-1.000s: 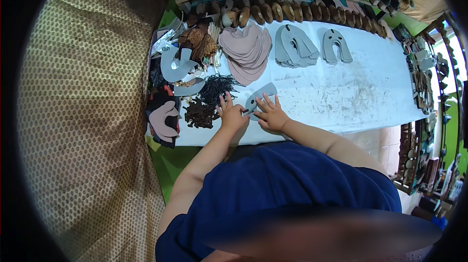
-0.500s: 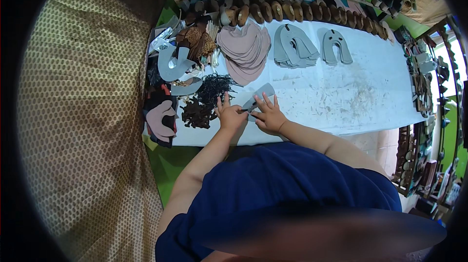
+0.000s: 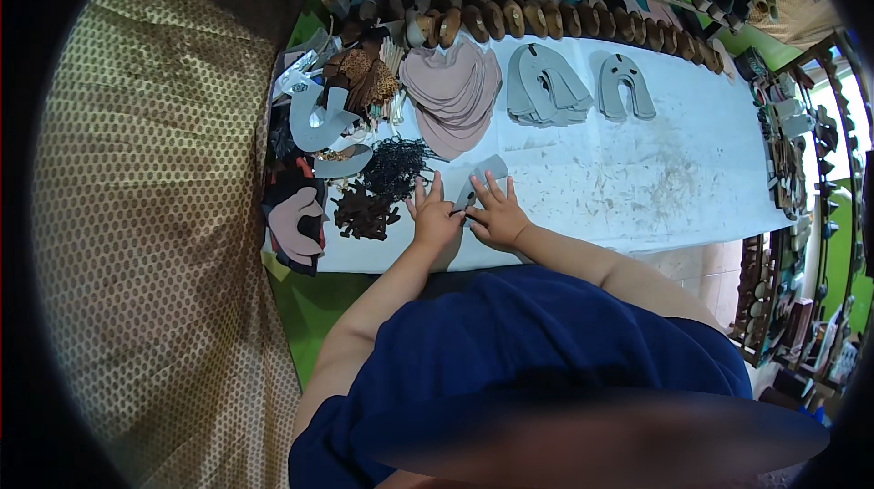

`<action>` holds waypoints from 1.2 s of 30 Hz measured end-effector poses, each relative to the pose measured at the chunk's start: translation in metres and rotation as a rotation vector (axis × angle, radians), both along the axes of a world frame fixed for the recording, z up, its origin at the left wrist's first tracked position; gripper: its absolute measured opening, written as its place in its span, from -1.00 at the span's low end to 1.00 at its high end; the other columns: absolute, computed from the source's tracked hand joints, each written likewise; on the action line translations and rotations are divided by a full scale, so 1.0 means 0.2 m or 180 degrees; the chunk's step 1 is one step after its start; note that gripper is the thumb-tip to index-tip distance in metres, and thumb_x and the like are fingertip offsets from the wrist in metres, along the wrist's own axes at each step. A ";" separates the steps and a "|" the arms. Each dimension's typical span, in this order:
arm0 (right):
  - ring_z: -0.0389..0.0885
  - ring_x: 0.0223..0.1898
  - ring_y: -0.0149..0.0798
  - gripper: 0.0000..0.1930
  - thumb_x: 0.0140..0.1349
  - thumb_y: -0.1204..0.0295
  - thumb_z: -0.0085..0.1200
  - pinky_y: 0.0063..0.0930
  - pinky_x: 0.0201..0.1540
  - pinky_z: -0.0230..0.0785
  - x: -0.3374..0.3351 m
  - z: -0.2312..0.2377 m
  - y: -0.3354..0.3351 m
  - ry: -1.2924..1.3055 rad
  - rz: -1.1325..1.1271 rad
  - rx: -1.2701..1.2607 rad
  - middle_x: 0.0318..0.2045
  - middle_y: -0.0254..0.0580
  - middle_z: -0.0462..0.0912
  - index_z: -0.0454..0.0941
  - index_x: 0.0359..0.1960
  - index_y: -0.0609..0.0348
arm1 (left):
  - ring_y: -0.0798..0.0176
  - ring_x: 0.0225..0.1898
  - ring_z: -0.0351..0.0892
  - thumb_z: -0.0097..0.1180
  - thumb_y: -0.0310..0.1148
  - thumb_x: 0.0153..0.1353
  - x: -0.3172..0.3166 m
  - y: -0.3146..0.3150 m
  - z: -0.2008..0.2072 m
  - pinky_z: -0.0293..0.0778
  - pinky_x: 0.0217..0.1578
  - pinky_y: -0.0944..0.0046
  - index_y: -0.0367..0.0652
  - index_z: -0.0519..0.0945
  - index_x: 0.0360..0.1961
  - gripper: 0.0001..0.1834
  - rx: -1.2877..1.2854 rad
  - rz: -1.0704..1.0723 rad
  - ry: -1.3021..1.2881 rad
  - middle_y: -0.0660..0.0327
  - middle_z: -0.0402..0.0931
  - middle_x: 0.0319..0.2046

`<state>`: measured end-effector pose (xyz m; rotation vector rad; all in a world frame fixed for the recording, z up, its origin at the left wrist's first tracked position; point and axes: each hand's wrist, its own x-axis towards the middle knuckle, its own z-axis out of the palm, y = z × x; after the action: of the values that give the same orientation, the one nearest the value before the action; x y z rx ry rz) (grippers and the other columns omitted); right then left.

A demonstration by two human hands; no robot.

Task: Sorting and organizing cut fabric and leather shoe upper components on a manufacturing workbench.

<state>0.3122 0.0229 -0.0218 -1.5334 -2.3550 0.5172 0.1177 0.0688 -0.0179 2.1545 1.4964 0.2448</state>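
Observation:
A grey, curved shoe upper piece [image 3: 492,167] with dark slots lies on the white-covered table in front of me, partly under my hands. My left hand [image 3: 436,219] is at its near left end, thumb and forefinger pinched, other fingers stretched out. On the piece rests my right hand [image 3: 500,216], its thumb and forefinger closed near the left thumb while the other fingers spread over the grey surface. A small dark bit shows between the fingertips; most of it is hidden. Beside my left hand lie a pile of dark brown small straps [image 3: 363,214] and a tangle of thin black strips [image 3: 397,168].
Behind my hands lie a fanned stack of pinkish pieces [image 3: 455,97] and two stacks of grey uppers [image 3: 543,93] [image 3: 625,93]. Cut scraps and a pink curved piece [image 3: 296,223] crowd the left. Shoe lasts [image 3: 510,20] line the back; shelves stand right.
Both hands stay at the grey piece, and their fingertips have drawn closer together. The dark bit between them shows less. The view has shifted slightly.

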 end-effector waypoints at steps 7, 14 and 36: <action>-0.09 0.49 0.22 -0.64 0.17 0.05 0.12 0.52 0.37 -0.31 0.06 -0.08 0.00 0.0009 0.0240 0.0187 0.46 0.01 0.09 0.66 -0.06 -0.13 | -0.38 0.51 -0.47 0.24 -0.20 0.02 -0.03 0.01 0.12 -0.46 0.33 -0.52 0.23 0.81 -0.24 -0.75 -0.0133 -0.0356 0.0073 -0.04 -0.20 0.53; 0.02 0.46 0.23 -0.55 0.13 -0.02 0.16 0.51 0.34 -0.25 0.08 -0.14 -0.02 0.1018 -0.0005 0.0897 0.43 0.05 0.14 0.58 0.00 -0.15 | -0.39 0.51 -0.44 0.21 -0.25 0.00 -0.01 -0.01 0.14 -0.44 0.34 -0.49 0.24 0.82 -0.31 -0.77 0.0081 -0.0567 0.0225 -0.06 -0.17 0.52; -0.04 0.50 0.10 -0.44 -0.04 0.49 -0.02 0.50 0.38 -0.35 0.07 -0.08 -0.03 0.0707 -0.0059 0.0401 0.41 -0.04 0.19 0.50 0.13 0.09 | -0.34 0.50 -0.23 0.36 -0.23 -0.03 0.03 0.11 0.00 -0.33 0.33 -0.51 0.09 0.77 -0.44 -0.90 0.0139 -0.0356 0.0482 0.00 0.02 0.49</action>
<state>0.3269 0.0179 -0.0386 -1.3655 -2.1602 0.4968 0.1243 0.0905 -0.0171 2.3281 1.4569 0.0774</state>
